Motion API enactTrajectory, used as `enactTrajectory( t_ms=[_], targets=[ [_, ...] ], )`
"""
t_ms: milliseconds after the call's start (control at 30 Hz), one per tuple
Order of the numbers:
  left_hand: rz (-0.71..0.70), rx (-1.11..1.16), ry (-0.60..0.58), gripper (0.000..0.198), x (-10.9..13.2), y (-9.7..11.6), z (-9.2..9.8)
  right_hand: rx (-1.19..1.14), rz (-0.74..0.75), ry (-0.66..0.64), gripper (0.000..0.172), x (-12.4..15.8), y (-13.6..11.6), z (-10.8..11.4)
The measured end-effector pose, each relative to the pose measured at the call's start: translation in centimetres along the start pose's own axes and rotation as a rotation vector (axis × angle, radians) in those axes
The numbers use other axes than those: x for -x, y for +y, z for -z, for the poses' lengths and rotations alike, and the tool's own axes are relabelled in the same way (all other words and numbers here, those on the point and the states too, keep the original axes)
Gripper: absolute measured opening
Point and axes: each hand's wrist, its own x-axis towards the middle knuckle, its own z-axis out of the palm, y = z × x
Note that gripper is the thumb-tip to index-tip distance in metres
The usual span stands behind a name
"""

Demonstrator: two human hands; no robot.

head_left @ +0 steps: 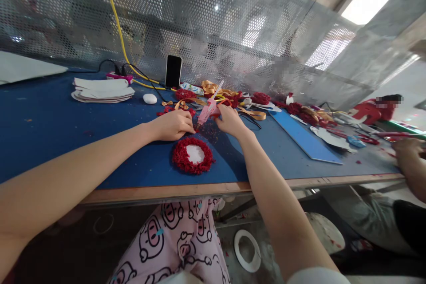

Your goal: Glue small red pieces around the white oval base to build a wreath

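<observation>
My right hand [230, 120] is wrapped round a pink hot glue gun [207, 112], a glue stick jutting from its back end. Its nozzle points down and left, close to the fingertips of my left hand [176, 125]. Those fingers are pinched together at a small red piece [196, 131], most of which they hide. Just in front of both hands, a ring of shaggy dark red trim [179, 160] lies flat on the blue table, with a white centre showing. Behind my left hand lies more red material [165, 110], partly covered.
A phone [173, 71] leans upright against the perforated metal screen. Stacked white pieces [103, 90] and a white oval object [149, 98] lie left. Gold ribbon [254, 114], red bundles [260, 98] and a blue board [302, 137] lie right. Another person's hand [410, 148] is far right.
</observation>
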Motion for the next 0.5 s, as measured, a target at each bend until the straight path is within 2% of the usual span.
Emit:
enactTrajectory(
  t_ms=[500],
  targets=[
    [0.002, 0.036, 0.008, 0.038, -0.05, -0.07, 0.05, 0.018, 0.001, 0.001, 0.035, 0.04, 0.03, -0.03]
  ],
)
